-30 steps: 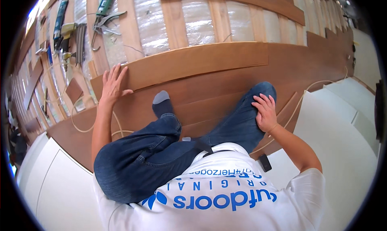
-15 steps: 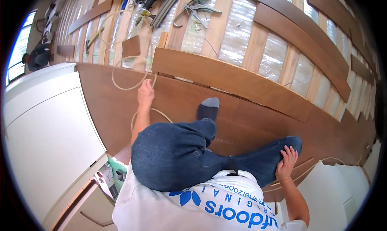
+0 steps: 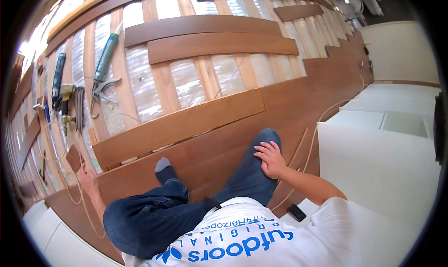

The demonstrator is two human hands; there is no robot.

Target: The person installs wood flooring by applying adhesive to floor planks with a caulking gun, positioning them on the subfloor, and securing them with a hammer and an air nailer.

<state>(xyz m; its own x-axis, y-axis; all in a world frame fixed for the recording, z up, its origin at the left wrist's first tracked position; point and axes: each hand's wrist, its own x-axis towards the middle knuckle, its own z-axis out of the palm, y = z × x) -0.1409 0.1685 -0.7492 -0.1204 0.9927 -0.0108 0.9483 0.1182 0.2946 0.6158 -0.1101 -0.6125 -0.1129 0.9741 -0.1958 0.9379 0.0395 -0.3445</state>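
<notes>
At the lower left, my left hand (image 3: pixel 88 179) is at the edge of the laid floor, its fingers drawn together at a thin beige air hose (image 3: pixel 74 198); the grip itself is small and partly hidden. Just beyond its fingertips lies a short brown board offcut (image 3: pixel 73 158). My right hand (image 3: pixel 271 159) rests on my bent right knee with its fingers apart, holding nothing. In front of my legs, a long brown floorboard (image 3: pixel 182 129) lies along the edge of the laid floor, a narrow dark gap showing on its near side.
Beyond are wooden battens (image 3: pixel 209 76) over shiny plastic sheeting, with loose floorboards (image 3: pixel 224 47) across them. A green caulking gun (image 3: pixel 106 59) and a nail gun (image 3: pixel 67 92) lie at the left. White cabinets (image 3: pixel 378 155) stand at the right; a black phone (image 3: pixel 297 213) lies near my right elbow.
The view has turned to the right, bringing the right-hand cabinets and a fan into sight. My left hand has reached forward, closer to the offcut. My right hand stays on the knee.
</notes>
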